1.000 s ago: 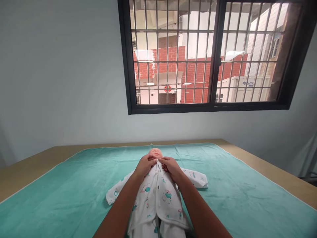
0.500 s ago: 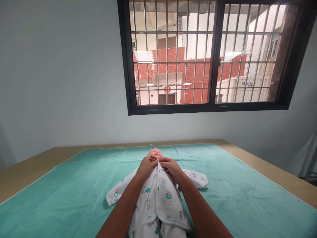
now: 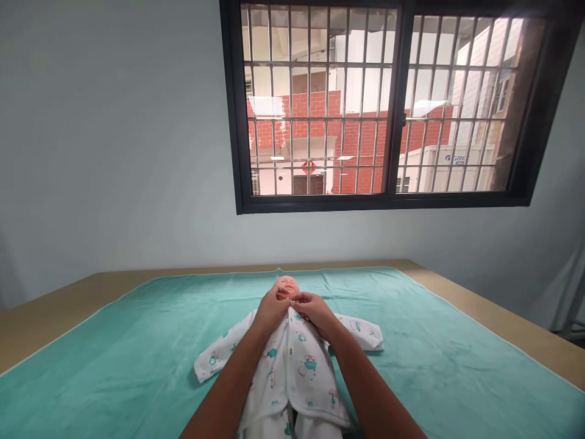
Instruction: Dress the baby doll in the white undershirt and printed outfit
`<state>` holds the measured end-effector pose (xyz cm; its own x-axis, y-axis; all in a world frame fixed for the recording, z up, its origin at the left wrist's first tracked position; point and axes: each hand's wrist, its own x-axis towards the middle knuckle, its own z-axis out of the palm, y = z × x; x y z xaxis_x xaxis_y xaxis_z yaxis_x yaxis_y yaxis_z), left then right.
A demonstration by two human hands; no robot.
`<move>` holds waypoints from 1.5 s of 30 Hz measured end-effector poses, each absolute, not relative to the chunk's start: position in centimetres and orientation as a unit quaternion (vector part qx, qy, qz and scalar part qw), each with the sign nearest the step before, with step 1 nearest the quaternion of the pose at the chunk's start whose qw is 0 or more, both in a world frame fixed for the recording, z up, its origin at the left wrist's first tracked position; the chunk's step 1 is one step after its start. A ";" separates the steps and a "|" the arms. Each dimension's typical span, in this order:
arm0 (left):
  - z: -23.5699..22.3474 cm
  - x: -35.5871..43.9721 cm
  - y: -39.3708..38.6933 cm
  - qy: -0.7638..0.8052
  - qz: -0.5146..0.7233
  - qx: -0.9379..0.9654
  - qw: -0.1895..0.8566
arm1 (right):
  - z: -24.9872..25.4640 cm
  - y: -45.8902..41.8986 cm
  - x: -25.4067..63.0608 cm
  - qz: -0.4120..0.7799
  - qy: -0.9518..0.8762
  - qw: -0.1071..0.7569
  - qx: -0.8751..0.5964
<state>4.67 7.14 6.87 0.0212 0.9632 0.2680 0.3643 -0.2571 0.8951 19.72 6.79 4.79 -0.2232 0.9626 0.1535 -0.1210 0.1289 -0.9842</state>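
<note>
A baby doll (image 3: pixel 288 285) lies on its back on a teal cloth (image 3: pixel 150 341), its head pointing toward the wall. It wears a white printed baby jacket (image 3: pixel 307 366) with its sleeves spread out to both sides. At the neck of the jacket, my left hand (image 3: pixel 273 306) pinches the collar edge just below the doll's chin. Opposite it, my right hand (image 3: pixel 313 310) grips the other collar edge, and the fingertips of both hands meet. The front edges run together down the middle and part at the hem. White printed trousers (image 3: pixel 315 428) show beneath. The fastening between my fingertips is hidden.
The cloth covers most of a wooden table (image 3: pixel 461 300), whose bare wood shows along the back and sides. Behind it stands a pale wall (image 3: pixel 114 152) with a dark-framed, barred window (image 3: pixel 315 204).
Both hands stay at the collar, with the raised collar edge between them now lower and more covered by my fingers. The view has tilted slightly.
</note>
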 end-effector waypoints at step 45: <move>5.1 2.6 4.7 0.489 0.468 0.693 0.249 | 4.9 6.2 18.3 0.346 -0.615 0.492 -0.511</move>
<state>2.60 4.68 5.13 0.0839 0.9105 0.4048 0.4438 -0.3979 0.8030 18.30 6.20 4.86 0.0052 0.9679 0.2512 0.2879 0.2391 -0.9273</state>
